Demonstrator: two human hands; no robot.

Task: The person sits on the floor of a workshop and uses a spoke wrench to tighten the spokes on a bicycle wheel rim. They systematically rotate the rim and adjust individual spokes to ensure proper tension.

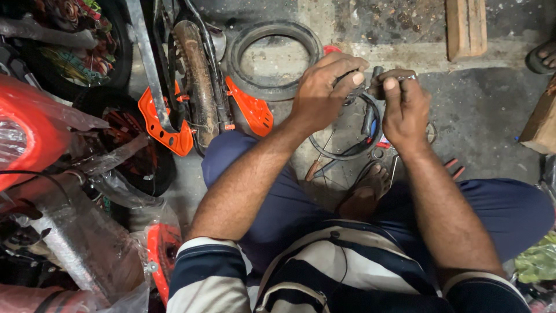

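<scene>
1. Dead centre-top of the frame there's a small dark metal fitting (360, 87), held up between both hands above the floor. It's mostly hidden by fingers, so what kind of part it is I can't tell.
2. The left hand (324, 90) is curled over it from the left, thumb and fingertips pinched tight on the piece.
3. The right hand (405, 101) is closed round the other end, thumb pressed on top, gripping a short dark stub that pokes up past the knuckles.
4. My take on doing this well: one hand should just lock the part steady while the other does the turning or pushing, and keeping the elbows in like this helps. Small bits dropped here would vanish in the clutter.
5. Right under the hands a thin black rubber ring with cable (346, 152) lies on the grey concrete floor (486, 116), with a blue-handled tool (370, 123) across it and a bare foot (368, 188) just below.
6. Further out: a worn black tyre (272, 58) in the upper middle, orange plastic guards (168, 130) round a muddy wheel (197, 81) to the left, a plastic-wrapped red motorbike panel (29, 130) at far left, and a wooden block (465, 26) at the top right.
</scene>
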